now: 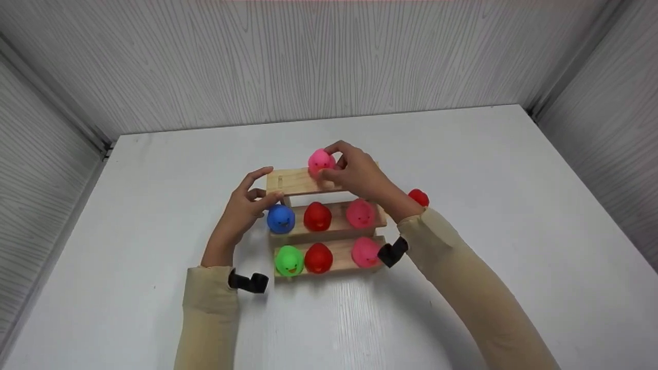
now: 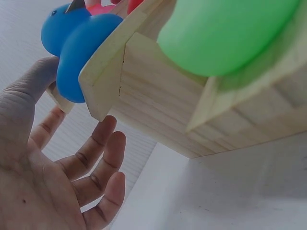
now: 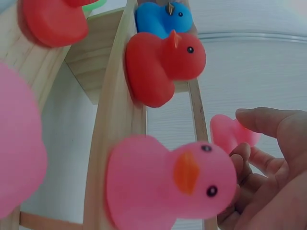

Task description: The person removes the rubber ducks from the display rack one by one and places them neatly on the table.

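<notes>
The right hand [image 1: 360,172] pinches a pink duck [image 1: 319,159] between thumb and fingers at upper centre, on or just above the top shelf [image 1: 296,181] of the rack [image 1: 329,234]; the left hand [image 1: 247,204] grips that shelf's left end. Steady bracing, an upright duck and gentle release should work best, without nudging the blue duck [image 1: 280,220] below.

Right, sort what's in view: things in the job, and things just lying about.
In the job:
pink duck in the right hand
wooden rack, gripped by the left hand
six ducks lower on the rack

Lying about:
red duck right of the rack, partly hidden; it may belong too
</notes>
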Demonstrator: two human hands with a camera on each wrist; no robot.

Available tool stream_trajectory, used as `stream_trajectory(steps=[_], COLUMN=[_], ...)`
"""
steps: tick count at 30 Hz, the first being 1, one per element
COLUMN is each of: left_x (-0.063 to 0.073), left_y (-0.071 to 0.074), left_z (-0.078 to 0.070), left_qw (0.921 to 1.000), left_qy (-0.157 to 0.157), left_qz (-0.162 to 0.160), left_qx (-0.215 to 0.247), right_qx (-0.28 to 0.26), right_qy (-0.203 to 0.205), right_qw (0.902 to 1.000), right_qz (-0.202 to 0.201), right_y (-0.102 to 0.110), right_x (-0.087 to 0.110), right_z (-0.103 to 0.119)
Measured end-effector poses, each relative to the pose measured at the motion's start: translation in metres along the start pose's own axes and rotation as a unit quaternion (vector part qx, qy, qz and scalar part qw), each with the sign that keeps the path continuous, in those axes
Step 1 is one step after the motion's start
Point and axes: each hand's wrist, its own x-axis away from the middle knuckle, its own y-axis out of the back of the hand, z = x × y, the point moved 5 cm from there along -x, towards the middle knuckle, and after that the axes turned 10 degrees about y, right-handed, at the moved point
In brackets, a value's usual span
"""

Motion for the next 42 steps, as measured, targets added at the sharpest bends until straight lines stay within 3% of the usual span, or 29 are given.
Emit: stream_trajectory(steps=[11,18,25,33,42], left_x=[-0.001,0.0,-0.001,0.001,0.002], left_y=[0.001,0.002,0.001,0.0,0.004], left_z=[-0.001,-0.001,-0.002,0.0,0.005], left_qw=[1.0,0.9998,0.9998,0.9999,0.9999], left_qy=[0.003,-0.012,-0.011,-0.005,0.005], left_qz=[-0.004,0.001,0.003,0.005,-0.002], left_qx=[-0.004,0.013,0.018,0.014,0.009], right_qx=[0.015,0.023,0.024,0.049,0.053], right_qy=[-0.007,0.009,-0.016,-0.015,-0.05], right_qw=[0.9998,0.9997,0.9996,0.9985,0.997], right_qz=[0.013,0.009,-0.002,-0.022,-0.026], right_y=[0.012,0.024,0.041,0.062,0.08], right_x=[0.009,0.016,0.023,0.034,0.051], right_z=[-0.004,-0.01,-0.021,-0.034,-0.05])
